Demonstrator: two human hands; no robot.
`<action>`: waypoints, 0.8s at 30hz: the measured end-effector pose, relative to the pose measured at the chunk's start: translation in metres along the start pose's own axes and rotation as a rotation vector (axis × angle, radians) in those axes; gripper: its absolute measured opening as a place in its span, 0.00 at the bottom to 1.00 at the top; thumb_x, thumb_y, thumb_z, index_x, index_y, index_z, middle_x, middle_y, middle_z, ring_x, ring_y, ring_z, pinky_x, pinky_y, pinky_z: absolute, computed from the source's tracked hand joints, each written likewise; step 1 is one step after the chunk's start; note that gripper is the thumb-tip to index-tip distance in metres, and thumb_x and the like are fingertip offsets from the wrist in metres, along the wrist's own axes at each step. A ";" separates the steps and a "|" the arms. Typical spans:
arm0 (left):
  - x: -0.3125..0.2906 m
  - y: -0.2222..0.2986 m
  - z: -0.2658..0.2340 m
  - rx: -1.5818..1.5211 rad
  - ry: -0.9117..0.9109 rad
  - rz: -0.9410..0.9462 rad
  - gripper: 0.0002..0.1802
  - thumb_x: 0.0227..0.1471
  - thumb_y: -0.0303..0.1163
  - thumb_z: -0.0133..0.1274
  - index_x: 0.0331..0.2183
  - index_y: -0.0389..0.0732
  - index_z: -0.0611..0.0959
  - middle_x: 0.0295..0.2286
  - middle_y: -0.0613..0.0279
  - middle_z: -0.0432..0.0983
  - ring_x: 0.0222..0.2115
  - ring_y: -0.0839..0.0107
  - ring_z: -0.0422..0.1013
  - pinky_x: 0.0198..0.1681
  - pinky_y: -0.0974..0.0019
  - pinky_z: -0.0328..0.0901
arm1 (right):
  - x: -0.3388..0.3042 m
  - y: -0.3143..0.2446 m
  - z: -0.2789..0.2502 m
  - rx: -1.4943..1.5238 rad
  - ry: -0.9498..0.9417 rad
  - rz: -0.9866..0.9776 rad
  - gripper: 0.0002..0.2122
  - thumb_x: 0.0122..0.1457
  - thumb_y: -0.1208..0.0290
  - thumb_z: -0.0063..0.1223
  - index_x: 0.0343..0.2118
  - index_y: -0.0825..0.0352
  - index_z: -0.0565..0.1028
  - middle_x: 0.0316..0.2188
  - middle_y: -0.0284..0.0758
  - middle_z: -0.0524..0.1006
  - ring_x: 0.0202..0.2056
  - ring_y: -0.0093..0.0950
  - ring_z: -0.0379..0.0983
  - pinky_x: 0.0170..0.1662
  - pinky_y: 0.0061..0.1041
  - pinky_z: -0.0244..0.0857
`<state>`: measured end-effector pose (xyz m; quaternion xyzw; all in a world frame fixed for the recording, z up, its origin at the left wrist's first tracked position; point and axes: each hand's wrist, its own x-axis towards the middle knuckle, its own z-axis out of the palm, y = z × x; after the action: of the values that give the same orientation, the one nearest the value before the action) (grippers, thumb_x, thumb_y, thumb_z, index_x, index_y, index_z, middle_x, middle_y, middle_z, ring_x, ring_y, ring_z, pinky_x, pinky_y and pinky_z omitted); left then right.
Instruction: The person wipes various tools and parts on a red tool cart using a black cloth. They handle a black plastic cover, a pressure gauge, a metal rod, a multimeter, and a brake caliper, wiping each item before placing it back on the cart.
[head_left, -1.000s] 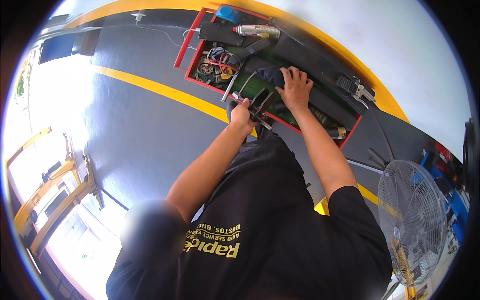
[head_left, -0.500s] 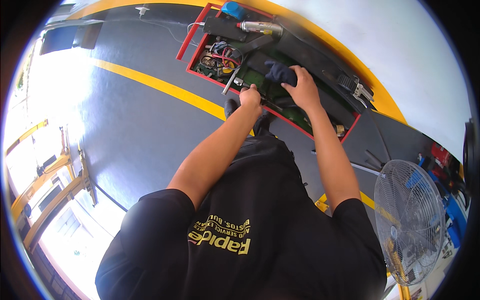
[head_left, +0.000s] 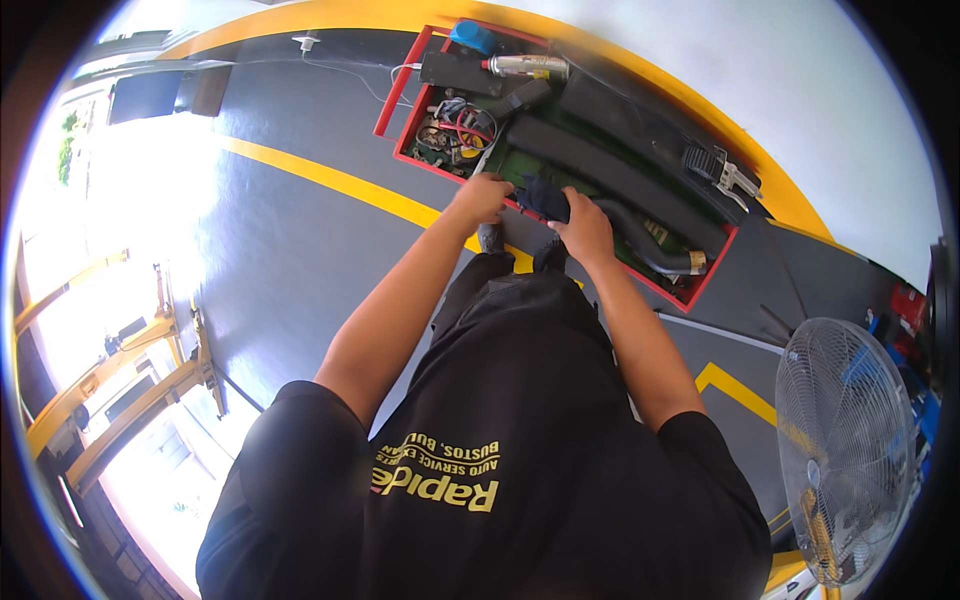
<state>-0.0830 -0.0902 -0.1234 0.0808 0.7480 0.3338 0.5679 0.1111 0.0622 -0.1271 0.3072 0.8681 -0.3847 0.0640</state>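
Observation:
My right hand (head_left: 584, 228) is closed on a bunched dark cloth (head_left: 545, 197) at the near edge of the red tool cart (head_left: 660, 291). Just left of the cloth, my left hand (head_left: 482, 198) has its fingers curled round a metal bar tool. A silver part of this metal bar tool (head_left: 483, 160) shows beyond the knuckles; the rest is hidden by the hand and the cloth. Black curved hoses (head_left: 640, 235) lie in the cart's green tray, close to my right hand.
The cart also holds a tangle of wires and small parts (head_left: 458, 132), a spray can (head_left: 528, 67), a blue cap-like item (head_left: 472, 38) and a black box (head_left: 458, 73). A silver-and-black tool (head_left: 725, 175) rests on its far edge. A caged fan (head_left: 845, 450) stands at right.
My right hand has brought the cloth nearer, down to the cart's near edge beside my left hand. The metal tool's crosswise head, visible before, is now mostly covered. The view has shifted slightly.

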 end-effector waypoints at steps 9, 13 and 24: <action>-0.022 -0.008 -0.011 0.789 0.326 0.375 0.23 0.58 0.37 0.60 0.54 0.39 0.85 0.52 0.52 0.79 0.52 0.46 0.76 0.55 0.49 0.70 | -0.005 -0.007 0.027 0.093 0.143 0.060 0.31 0.51 0.62 0.75 0.56 0.67 0.75 0.50 0.46 0.82 0.53 0.49 0.78 0.55 0.47 0.71; -0.008 -0.018 -0.007 0.862 0.295 0.461 0.23 0.56 0.35 0.60 0.54 0.42 0.85 0.51 0.56 0.79 0.55 0.47 0.73 0.58 0.49 0.69 | -0.006 -0.006 0.022 0.133 0.149 0.058 0.28 0.52 0.64 0.75 0.54 0.65 0.75 0.49 0.45 0.82 0.52 0.50 0.78 0.53 0.46 0.72; -0.009 0.003 -0.036 0.867 0.229 0.533 0.19 0.58 0.31 0.56 0.51 0.45 0.86 0.49 0.57 0.81 0.56 0.52 0.72 0.59 0.48 0.66 | -0.013 -0.010 0.028 0.137 0.210 0.237 0.28 0.52 0.63 0.75 0.54 0.68 0.75 0.49 0.50 0.82 0.52 0.53 0.77 0.54 0.47 0.70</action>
<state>-0.1134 -0.1070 -0.1095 0.4592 0.8282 0.1333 0.2922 0.1121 0.0310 -0.1365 0.4496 0.7995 -0.3982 -0.0034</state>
